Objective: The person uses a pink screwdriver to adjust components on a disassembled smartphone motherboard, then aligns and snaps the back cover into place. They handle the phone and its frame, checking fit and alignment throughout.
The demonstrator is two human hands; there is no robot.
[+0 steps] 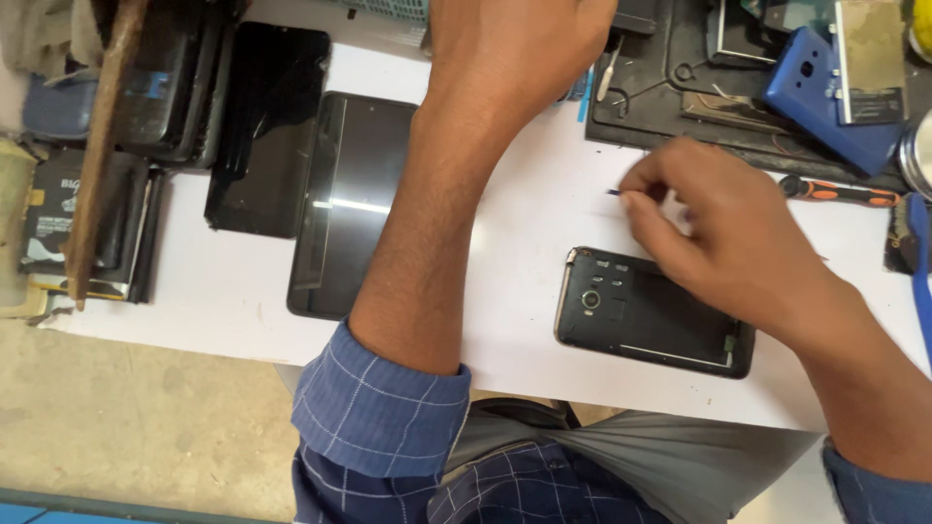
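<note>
A black phone [631, 311] with its back cover off lies on the white table [524, 233] near the front edge, camera end to the left. My right hand [723, 228] hovers just above and behind it, fingers pinched on a small thin blue-tipped thing [615, 192]. My left hand [515, 39] reaches far across the table to the back edge; its fingers are cut off by the frame, so what it touches is hidden.
Two dark phone screens [354, 199] [267, 126] lie flat at the left, beside stacked phones and boxes [87, 223]. A black work mat [699, 107] at the back right carries a blue phone case [825, 97] and parts. An orange-handled screwdriver [840, 192] lies at the right.
</note>
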